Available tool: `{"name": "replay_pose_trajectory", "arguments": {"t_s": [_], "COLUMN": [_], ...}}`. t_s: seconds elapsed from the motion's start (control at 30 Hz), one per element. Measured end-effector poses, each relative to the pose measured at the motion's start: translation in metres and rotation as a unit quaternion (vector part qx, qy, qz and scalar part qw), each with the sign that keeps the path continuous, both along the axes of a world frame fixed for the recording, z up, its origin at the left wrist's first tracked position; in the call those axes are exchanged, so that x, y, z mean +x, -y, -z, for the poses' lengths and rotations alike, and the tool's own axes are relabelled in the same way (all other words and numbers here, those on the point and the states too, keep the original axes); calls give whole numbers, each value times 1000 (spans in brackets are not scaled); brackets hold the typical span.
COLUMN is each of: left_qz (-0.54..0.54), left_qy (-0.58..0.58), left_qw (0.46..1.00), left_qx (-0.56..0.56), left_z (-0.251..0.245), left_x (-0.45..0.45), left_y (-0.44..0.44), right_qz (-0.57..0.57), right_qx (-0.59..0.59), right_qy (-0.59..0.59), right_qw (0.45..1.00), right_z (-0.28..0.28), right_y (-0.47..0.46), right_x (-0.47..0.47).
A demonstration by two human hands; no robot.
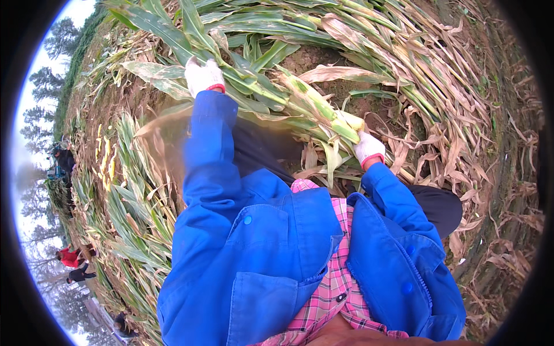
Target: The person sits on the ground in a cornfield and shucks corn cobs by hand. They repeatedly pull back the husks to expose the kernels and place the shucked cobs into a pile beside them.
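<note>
Both my hands wear white knit gloves with red cuffs. My left hand (204, 77) is closed round the leafy upper part of a cut corn stalk (259, 89), at the upper left. Lower right, my right hand (368, 148) is at the butt of an ear of corn in its husk (315, 101), where the ear meets the stalks; its fingers are partly hidden, so its exact hold does not show. Green and dry leaves hang around the ear. Beyond it lies a large pile of cut corn stalks (415, 65).
Another row of cut stalks (130, 203) runs along the left. Yellow husked ears (106, 160) lie on the soil beyond it. Several people are farther off at the left edge, one in a red top (70, 257). Dry leaves (515, 259) cover the ground at right.
</note>
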State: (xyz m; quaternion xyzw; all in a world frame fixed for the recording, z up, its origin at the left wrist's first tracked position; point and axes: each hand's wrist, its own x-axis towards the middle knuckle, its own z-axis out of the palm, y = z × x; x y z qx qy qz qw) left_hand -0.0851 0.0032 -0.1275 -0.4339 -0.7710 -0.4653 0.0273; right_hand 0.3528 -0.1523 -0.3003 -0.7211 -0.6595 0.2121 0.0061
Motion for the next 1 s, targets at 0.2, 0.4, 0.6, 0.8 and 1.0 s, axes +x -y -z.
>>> {"name": "replay_pose_trajectory", "arguments": {"t_s": [0.2,0.4,0.6,0.8,1.0], "left_qz": [312,49,216,566,696], "left_qy": [-13,289,233,91,12], "left_qw": [859,907,946,811,715], "left_qx": [-405,-301,63,121,70], "left_z": [101,120,21,-21,-24], "left_x": [77,131,244,357,385], "left_y": [-22,-29,48,138,169], "right_qz": [-22,-34,-34,-63,-83], "right_qx": [27,17,13,26,110], "right_qy": [7,-34,-86,-85,-134], "right_qw": [999,999,996,994,981], "right_z": [-9,-2,16,23,31], "right_y": [12,25,25,28,44], "right_x": [4,3,2,9,17]}}
